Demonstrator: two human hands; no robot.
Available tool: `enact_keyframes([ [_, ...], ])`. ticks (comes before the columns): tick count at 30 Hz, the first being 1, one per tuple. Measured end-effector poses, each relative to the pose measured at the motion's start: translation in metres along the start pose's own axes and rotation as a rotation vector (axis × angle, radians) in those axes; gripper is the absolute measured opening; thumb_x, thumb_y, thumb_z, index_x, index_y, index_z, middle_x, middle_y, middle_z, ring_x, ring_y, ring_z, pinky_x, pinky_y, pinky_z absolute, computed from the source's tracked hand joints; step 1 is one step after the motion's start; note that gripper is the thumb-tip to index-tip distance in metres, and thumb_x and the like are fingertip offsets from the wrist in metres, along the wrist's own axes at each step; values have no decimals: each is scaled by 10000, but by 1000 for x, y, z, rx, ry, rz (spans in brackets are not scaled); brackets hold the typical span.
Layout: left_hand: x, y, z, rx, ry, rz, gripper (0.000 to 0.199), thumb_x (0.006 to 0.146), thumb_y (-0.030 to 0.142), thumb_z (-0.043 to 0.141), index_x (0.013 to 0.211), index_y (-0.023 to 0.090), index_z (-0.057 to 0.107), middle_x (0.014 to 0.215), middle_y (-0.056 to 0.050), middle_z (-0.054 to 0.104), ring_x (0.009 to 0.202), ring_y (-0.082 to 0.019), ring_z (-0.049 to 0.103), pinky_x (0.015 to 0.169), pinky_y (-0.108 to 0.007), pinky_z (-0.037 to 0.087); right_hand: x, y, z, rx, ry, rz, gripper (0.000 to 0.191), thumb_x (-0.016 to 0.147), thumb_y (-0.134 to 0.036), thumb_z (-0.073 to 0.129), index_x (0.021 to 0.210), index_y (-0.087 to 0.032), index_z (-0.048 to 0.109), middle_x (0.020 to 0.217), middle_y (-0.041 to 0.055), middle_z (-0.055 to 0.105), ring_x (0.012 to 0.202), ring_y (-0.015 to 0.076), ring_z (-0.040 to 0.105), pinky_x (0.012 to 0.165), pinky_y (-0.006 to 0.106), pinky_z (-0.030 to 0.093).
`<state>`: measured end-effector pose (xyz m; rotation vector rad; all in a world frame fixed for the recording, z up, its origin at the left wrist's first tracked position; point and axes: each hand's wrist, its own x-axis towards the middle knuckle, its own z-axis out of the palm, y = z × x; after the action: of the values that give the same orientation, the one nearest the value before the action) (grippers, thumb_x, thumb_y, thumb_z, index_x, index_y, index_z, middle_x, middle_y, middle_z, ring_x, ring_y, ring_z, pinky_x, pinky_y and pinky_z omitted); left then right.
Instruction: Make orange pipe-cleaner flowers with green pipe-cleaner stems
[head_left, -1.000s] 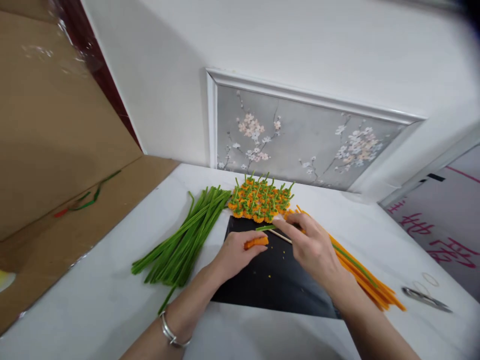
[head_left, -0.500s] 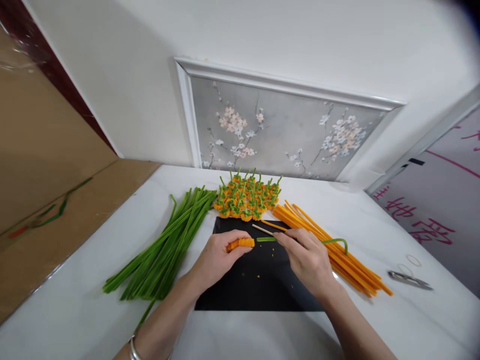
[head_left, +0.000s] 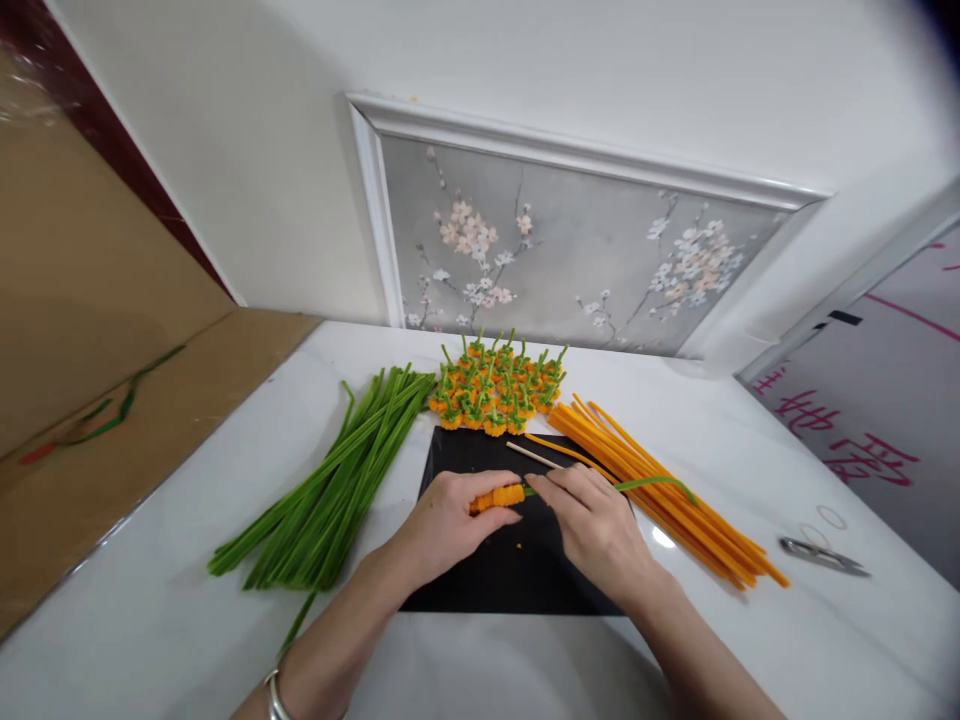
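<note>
My left hand [head_left: 448,520] is closed around a ridged orange pipe-cleaner piece [head_left: 501,498], thumb and fingers pinching its sides. My right hand [head_left: 596,525] pinches a green pipe cleaner [head_left: 652,482], whose near end meets the right end of the orange piece; whether it goes inside, I cannot tell. The rest of the green stem trails out to the right past my knuckles. A thin pale stick [head_left: 531,454] pokes out behind my right fingers; its other end is hidden. Both hands are above a black mat [head_left: 510,580].
Several orange pieces with green stems [head_left: 495,390] stand in rows behind the mat. Green pipe cleaners [head_left: 330,490] lie in a pile at left, orange pipe cleaners [head_left: 675,500] at right. Snips [head_left: 825,556] and rubber bands [head_left: 831,517] rest at far right. A wall [head_left: 600,80] bounds the back.
My right hand has moved left and my left hand slightly right, bringing the green pipe cleaner's end against the orange piece. A gap showed between them before. The view has shifted slightly.
</note>
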<state>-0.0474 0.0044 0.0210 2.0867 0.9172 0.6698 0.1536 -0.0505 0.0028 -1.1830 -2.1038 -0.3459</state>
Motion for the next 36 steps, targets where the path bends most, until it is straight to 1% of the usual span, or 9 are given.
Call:
enact_keyframes([
  [3, -1, 0, -2, -42, -5, -76, 572, 706, 288, 727, 1255, 221, 581, 1165, -48, 683, 955, -196, 650, 916, -306, 490, -3, 6, -1, 30, 10, 22, 362, 875, 5, 408, 1117, -142, 634, 947, 100, 660, 837, 187, 595, 736, 332, 524],
  [5, -1, 0, -5, -104, -10, -119, 617, 699, 300, 733, 1282, 211, 553, 1184, -57, 672, 986, -196, 646, 919, -303, 496, -5, 10, -2, 43, 19, 37, 351, 885, -8, 414, 1118, -154, 632, 953, 98, 660, 843, 187, 598, 743, 339, 529],
  [8, 0, -1, -9, -136, -9, -114, 447, 751, 306, 683, 1180, 193, 627, 1141, -49, 689, 1005, -196, 645, 908, -282, 497, -6, 13, -3, 46, 25, 49, 340, 895, -24, 425, 1125, -168, 629, 957, 95, 661, 839, 187, 601, 746, 351, 533],
  [10, 0, -1, -11, -103, 3, -77, 302, 797, 283, 630, 1082, 196, 679, 1067, -29, 715, 963, -188, 656, 879, -266, 499, -6, 13, -3, 46, 21, 53, 345, 900, -28, 424, 1131, -180, 630, 959, 93, 662, 835, 187, 604, 741, 353, 537],
  [12, 1, 0, -11, -76, 12, -50, 236, 817, 249, 598, 1023, 200, 702, 1006, -14, 730, 921, -177, 663, 852, -251, 499, -6, 11, -3, 59, 20, 51, 347, 900, -30, 429, 1130, -185, 637, 948, 91, 662, 826, 184, 609, 727, 343, 543],
  [20, 0, -1, -5, -52, 75, -36, 213, 783, 218, 629, 973, 201, 725, 952, -12, 746, 847, -175, 679, 812, -251, 524, -6, 6, -1, 163, 13, 81, 308, 910, -75, 468, 1130, -192, 649, 909, 76, 690, 776, 164, 648, 682, 295, 567],
  [26, 0, -2, -3, -47, 124, -24, 227, 781, 235, 653, 996, 206, 720, 987, -11, 740, 870, -173, 678, 827, -250, 523, -4, 4, -3, 232, 96, 155, 253, 903, -97, 512, 1099, -188, 644, 902, 69, 701, 794, 159, 664, 700, 272, 563],
  [30, 0, -1, -2, -54, 135, -13, 230, 772, 251, 669, 986, 187, 721, 979, -30, 741, 873, -184, 677, 822, -269, 526, -3, 2, -5, 206, 82, 111, 249, 903, -97, 508, 1084, -192, 650, 892, 67, 708, 753, 152, 659, 659, 274, 543],
  [36, 0, 1, 1, -36, 128, 12, 167, 824, 255, 608, 916, 188, 729, 889, -18, 746, 769, -155, 673, 712, -229, 511, -1, -1, -2, 153, 93, 68, 247, 901, -111, 524, 1099, -184, 650, 779, 40, 704, 640, 130, 637, 626, 279, 495],
])
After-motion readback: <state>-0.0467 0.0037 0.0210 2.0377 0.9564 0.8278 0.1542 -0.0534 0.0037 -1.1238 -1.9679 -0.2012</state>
